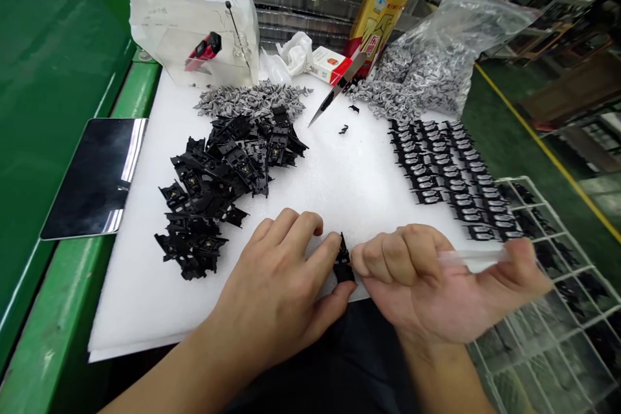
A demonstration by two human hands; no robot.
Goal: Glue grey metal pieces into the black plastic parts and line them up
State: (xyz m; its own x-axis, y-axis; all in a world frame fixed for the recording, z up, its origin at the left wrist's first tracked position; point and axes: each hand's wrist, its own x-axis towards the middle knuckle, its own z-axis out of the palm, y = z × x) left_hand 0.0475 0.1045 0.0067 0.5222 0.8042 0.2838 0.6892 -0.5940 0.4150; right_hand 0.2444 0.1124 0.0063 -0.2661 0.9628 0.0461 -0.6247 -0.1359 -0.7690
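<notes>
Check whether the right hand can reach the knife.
Probably yes. The right hand has open white foam between it and the knife, with the rows of black parts off to its side. It holds a thin pale strip, though, so would likely need to set that down first.

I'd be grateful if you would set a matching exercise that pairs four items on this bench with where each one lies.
Items:
1. Snap-off utility knife
2. Dark tablet
3. Small black plastic part
4. Clear plastic bag of grey parts

Places:
A. Between the left hand and right hand
B. On the green bench, left of the white foam sheet
C. Behind the rows of black parts
D. On the foam, blade toward the person

Pairs: 1-D, 2-B, 3-A, 4-C
</notes>
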